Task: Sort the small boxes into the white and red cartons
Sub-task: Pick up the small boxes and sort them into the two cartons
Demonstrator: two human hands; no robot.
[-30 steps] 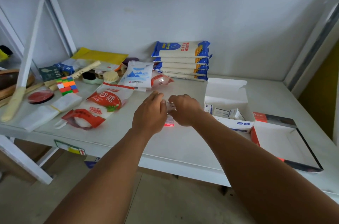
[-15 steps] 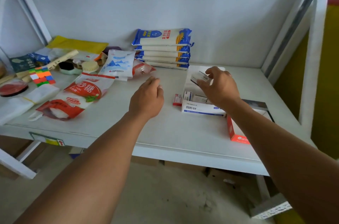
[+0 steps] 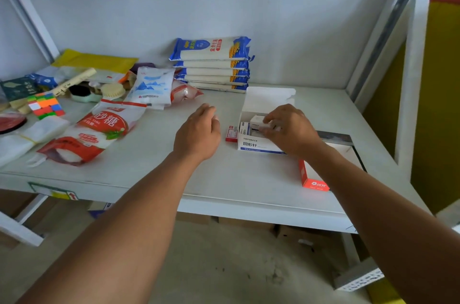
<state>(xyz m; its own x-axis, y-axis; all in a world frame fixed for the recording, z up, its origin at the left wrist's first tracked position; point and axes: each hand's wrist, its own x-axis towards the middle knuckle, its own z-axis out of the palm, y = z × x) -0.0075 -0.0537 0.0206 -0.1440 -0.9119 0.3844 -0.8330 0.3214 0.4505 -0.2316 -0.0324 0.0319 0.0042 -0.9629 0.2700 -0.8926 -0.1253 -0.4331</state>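
The white carton (image 3: 258,146) stands open on the shelf with its lid flap up, and small white boxes lie inside it. My right hand (image 3: 290,129) is over the carton, fingers shut on a small white box (image 3: 257,120) that it holds down among the others. A small red box (image 3: 231,133) lies on the shelf just left of the carton. My left hand (image 3: 198,133) hovers left of the red box, empty, fingers loosely curled and apart. The red carton (image 3: 313,179) lies open to the right, partly hidden by my right forearm.
A stack of blue and white noodle packs (image 3: 212,64) stands against the back wall. Red sugar bags (image 3: 99,129), a white pouch (image 3: 151,87), a colour cube (image 3: 46,105), brushes and other clutter fill the left of the white shelf (image 3: 224,179). A frame post rises at the right.
My right hand has carried the small white box from in front of me to the white carton and lowered it inside. My left hand let go and stays near the red box.
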